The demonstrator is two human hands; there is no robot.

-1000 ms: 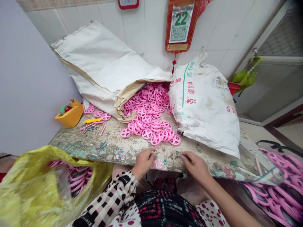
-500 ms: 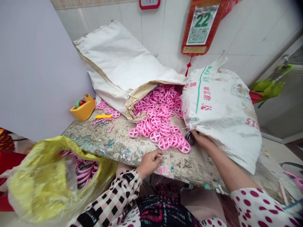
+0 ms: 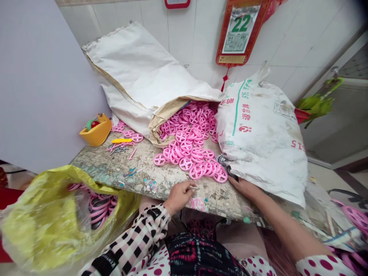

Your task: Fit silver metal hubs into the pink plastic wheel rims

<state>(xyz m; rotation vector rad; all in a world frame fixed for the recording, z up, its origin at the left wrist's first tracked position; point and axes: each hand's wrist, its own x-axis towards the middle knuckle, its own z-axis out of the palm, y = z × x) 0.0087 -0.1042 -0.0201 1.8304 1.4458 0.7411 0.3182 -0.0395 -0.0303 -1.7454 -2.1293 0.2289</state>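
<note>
My left hand [image 3: 178, 196] rests at the near edge of the worn table [image 3: 149, 180], fingers pinched on a small thin pin. My right hand [image 3: 245, 186] reaches under the lower edge of the printed white sack [image 3: 260, 134]; its fingertips are hidden there, beside something dark. A heap of pink spoked plastic wheels [image 3: 189, 153] spills from the open mouth of a second, larger white sack [image 3: 143, 80] just beyond both hands.
A yellow plastic bag [image 3: 51, 222] holding pink rings sits at the lower left. A yellow dish [image 3: 96, 132], loose metal pins and a yellow strip [image 3: 122, 140] lie at the table's left. More pink rings [image 3: 356, 216] are at the far right. A calendar [image 3: 238, 32] hangs on the tiled wall.
My right hand left the table's near edge and went under the printed sack. My left hand stayed at the edge with its pinch. The view shifted to the left.
</note>
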